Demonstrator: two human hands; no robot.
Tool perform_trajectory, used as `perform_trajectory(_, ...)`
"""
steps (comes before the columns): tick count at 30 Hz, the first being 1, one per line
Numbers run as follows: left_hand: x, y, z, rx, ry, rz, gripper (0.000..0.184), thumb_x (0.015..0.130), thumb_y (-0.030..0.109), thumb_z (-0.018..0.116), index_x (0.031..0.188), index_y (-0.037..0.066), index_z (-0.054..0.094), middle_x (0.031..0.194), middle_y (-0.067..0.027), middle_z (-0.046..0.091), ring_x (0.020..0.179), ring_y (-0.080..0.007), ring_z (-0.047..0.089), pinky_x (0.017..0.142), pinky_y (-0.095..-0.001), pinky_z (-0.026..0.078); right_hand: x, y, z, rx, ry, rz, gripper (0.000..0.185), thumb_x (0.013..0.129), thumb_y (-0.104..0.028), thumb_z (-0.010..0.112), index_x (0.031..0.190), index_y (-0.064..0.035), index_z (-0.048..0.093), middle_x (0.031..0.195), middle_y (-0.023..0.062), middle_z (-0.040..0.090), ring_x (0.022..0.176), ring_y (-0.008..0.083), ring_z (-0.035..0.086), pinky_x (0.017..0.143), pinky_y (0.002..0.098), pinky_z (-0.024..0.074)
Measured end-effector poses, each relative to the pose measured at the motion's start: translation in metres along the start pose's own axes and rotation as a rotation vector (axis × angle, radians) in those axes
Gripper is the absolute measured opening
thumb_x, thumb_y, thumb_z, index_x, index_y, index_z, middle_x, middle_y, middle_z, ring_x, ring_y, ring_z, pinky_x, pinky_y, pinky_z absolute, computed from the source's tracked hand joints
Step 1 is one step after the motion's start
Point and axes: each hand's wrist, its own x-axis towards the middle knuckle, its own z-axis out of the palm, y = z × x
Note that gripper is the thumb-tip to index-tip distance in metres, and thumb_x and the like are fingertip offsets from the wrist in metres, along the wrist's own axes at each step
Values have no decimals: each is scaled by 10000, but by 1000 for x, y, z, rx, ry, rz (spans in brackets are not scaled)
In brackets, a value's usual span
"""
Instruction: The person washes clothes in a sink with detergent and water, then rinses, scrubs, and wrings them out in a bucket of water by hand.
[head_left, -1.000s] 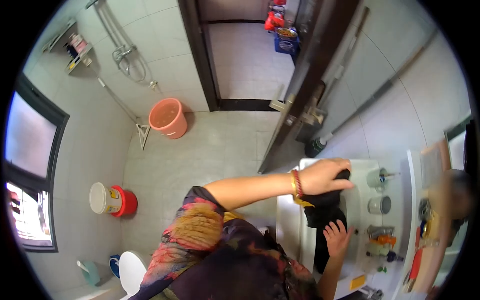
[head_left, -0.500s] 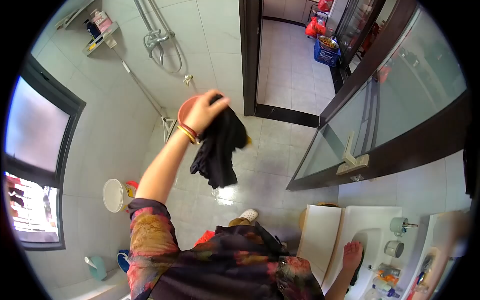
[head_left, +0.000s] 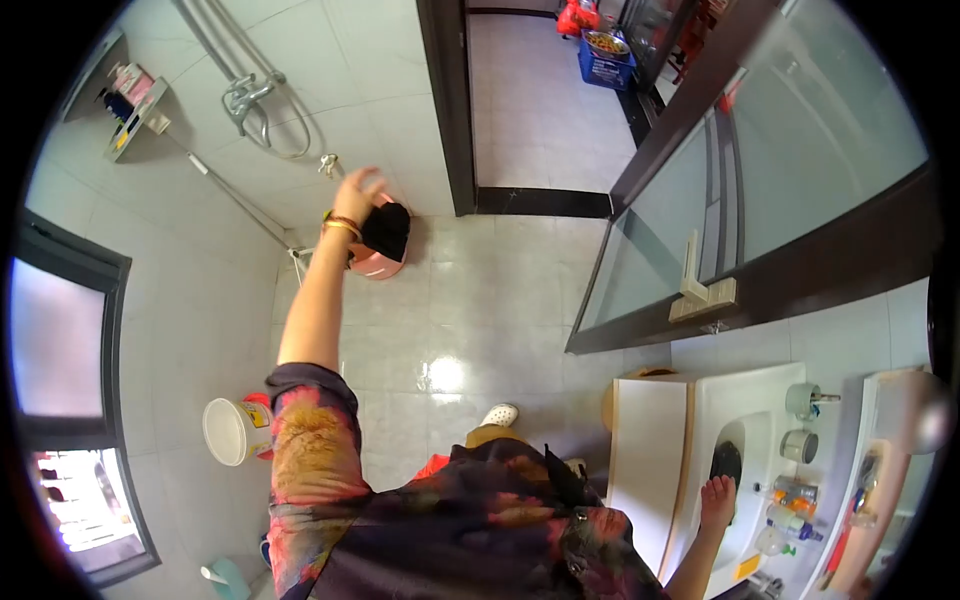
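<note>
My left hand (head_left: pixel 354 194), with bands at its wrist, is stretched out over a pink bucket (head_left: pixel 378 266) by the far wall. Its fingers are partly spread and appear free. Just below them, a black cloth (head_left: pixel 390 234) lies bunched in the bucket, partly over its rim. On the right, my right hand (head_left: pixel 717 498) hovers at the white sink (head_left: pixel 752 402) with fingers extended and nothing in them. A dark patch (head_left: pixel 727 460) shows in the basin beside it; I cannot make out what it is.
A white tub (head_left: pixel 225 432) stands at the left wall. Cups and bottles (head_left: pixel 797 446) line the sink's back edge. The glass door (head_left: pixel 700 290) stands ajar on the right. A shower mixer (head_left: pixel 245 100) and tap (head_left: pixel 329 165) are on the far wall.
My left hand has lowered the black cloth into the pink bucket and its fingers have come off it. The view has shifted. My right hand stays by the sink.
</note>
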Motion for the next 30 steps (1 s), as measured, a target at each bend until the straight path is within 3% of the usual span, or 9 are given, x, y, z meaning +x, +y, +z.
perform_trajectory(1, -7, -13, 36, -349, -223, -170, 317, 814, 244, 605, 1044, 26, 592, 862, -107, 639, 820, -191, 608, 715, -297, 475, 1, 3, -15, 0, 0, 6, 325, 833, -391, 585, 1009, -121, 544, 930, 41, 563, 883, 202, 526, 792, 354, 433)
perform_trajectory(3, -57, 34, 80, -259, -228, -100, 226, 831, 190, 582, 961, 10, 622, 827, -81, 644, 767, -180, 598, 723, -284, 469, 2, 10, -46, 4, 45, -5, 367, 819, -403, 594, 1042, -117, 543, 964, 44, 564, 902, 202, 523, 799, 361, 429)
perform_trajectory(6, -109, 59, 158, -217, -589, -53, 303, 821, 258, 621, 1006, 19, 615, 914, -96, 653, 861, -161, 586, 791, -311, 455, 4, 21, -79, -15, 138, -13, 429, 812, -409, 595, 1113, -112, 521, 1017, 52, 553, 928, 208, 516, 802, 373, 429)
perform_trajectory(7, -130, 83, 180, -246, -587, 8, 295, 793, 302, 627, 965, 62, 639, 924, -129, 651, 856, -215, 615, 775, -327, 469, -3, 22, -101, -44, 203, -8, 451, 820, -401, 587, 1153, -111, 498, 1037, 57, 542, 934, 213, 512, 797, 376, 433)
perform_trajectory(14, -239, 290, 258, -236, -1203, 337, 277, 799, 198, 629, 1032, 48, 610, 969, -121, 628, 839, -209, 617, 754, -312, 489, -6, 22, -164, -360, 376, -80, 523, 806, -380, 577, 1252, -134, 464, 1170, 54, 520, 1085, 202, 456, 852, 408, 409)
perform_trajectory(19, -319, 451, 289, -384, -1216, 846, 257, 811, 169, 612, 1042, 58, 585, 1080, -141, 566, 956, -277, 574, 812, -349, 477, 36, 21, -213, -994, 369, -270, 603, 779, -372, 613, 1291, -106, 438, 1259, 135, 480, 1138, 274, 462, 920, 385, 386)
perform_trajectory(21, -350, 504, 308, -441, -1227, 954, 267, 822, 200, 596, 1050, 62, 579, 1089, -141, 560, 998, -315, 543, 855, -370, 449, 49, 25, -228, -1314, 434, -431, 655, 769, -429, 612, 1312, -126, 407, 1267, 155, 460, 1164, 353, 412, 938, 468, 356)
perform_trajectory(26, -438, 580, 416, -280, -1175, 1034, 398, 827, 288, 587, 1167, 97, 508, 1248, -202, 428, 1104, -369, 455, 921, -412, 396, 101, 43, -227, -1317, 552, -218, 679, 751, -494, 606, 1293, -136, 409, 1170, 137, 521, 1107, 349, 450, 880, 541, 361)
perform_trajectory(30, -495, 619, 484, 38, -1039, 926, 508, 832, 398, 559, 1261, 152, 442, 1331, -200, 350, 1158, -401, 399, 960, -443, 358, 112, 33, -175, -1561, 10, -228, 527, 781, -437, 597, 1200, -135, 490, 986, 103, 612, 988, 322, 536, 832, 478, 396)
